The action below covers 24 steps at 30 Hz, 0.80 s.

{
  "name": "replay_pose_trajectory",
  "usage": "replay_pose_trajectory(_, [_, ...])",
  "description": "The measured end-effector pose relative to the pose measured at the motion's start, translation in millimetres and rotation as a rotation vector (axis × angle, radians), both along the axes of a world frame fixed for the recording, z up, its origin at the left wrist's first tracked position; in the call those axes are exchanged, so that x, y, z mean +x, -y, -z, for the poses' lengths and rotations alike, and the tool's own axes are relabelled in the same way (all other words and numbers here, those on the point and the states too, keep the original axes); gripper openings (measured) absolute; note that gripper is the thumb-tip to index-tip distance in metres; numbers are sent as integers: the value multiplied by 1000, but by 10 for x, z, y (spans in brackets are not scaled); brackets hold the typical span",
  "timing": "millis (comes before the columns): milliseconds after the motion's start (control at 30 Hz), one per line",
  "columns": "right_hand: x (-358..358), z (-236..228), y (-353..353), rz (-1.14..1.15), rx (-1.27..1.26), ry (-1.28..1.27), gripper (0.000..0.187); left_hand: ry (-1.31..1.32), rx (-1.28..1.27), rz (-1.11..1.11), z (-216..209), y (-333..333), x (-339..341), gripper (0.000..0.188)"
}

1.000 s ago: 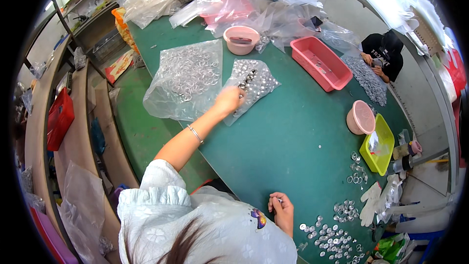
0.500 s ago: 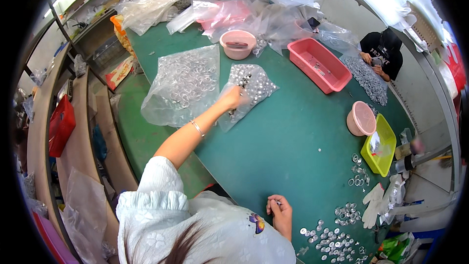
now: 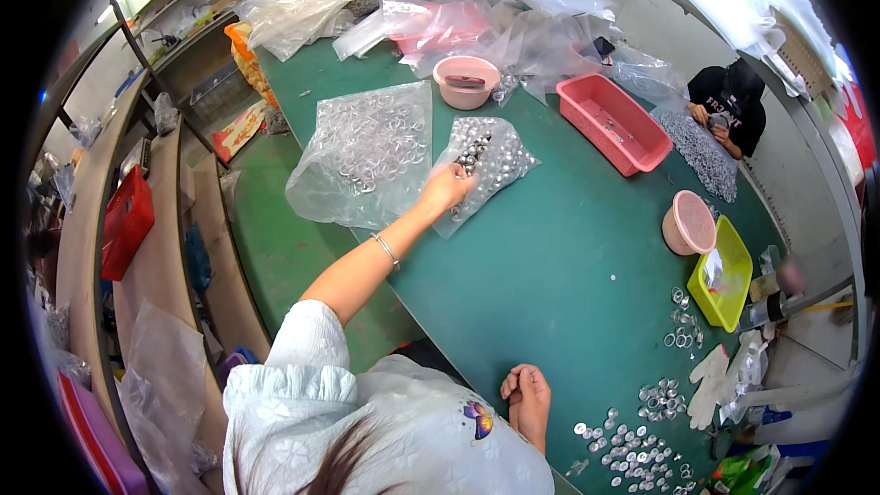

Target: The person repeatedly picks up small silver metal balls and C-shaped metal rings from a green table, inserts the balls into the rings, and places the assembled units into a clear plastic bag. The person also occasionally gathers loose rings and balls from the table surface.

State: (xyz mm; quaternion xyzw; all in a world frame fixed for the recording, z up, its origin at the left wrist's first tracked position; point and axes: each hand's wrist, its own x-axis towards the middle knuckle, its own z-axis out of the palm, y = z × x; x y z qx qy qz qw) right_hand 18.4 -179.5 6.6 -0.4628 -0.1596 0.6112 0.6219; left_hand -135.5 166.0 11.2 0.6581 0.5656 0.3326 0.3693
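Observation:
My left hand (image 3: 447, 187), a bracelet at its wrist, is at the mouth of a clear plastic bag (image 3: 505, 159) of small round silvery metal parts. Its fingers are closed beside the exposed parts; what they hold, if anything, is hidden. To its left lies a larger clear bag (image 3: 367, 142) filled with silvery metal rings. At the table's near edge, my right hand (image 3: 527, 396) is held with curled fingers, thumb pressed against them. Whatever may be inside that grip cannot be made out. Many loose round metal pieces (image 3: 632, 454) lie to the right of it.
The green table (image 3: 513, 266) bears a pink tub (image 3: 465, 96), a long pink tray (image 3: 600, 133), another pink tub (image 3: 683, 236), a yellow-green basket (image 3: 731, 302), loose rings (image 3: 680, 340) and white gloves (image 3: 708, 390). A person (image 3: 729, 105) works at the far right beside a grey heap (image 3: 701, 151). Shelves (image 3: 147, 247) stand left.
My left hand has drawn back slightly from the parts at the bag's mouth. My right hand stays near the table edge, its fingers slightly shifted. The whole view has swung a little.

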Motion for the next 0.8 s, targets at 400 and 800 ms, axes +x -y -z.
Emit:
replay_pose_trajectory(400, [-263,90,192,51,24,85,18,-651,385,230,-73,14,82,9])
replay_pose_trajectory(800, [-344,101,209,54,64,254,18,120,-144,205,-81,-168,-119,14])
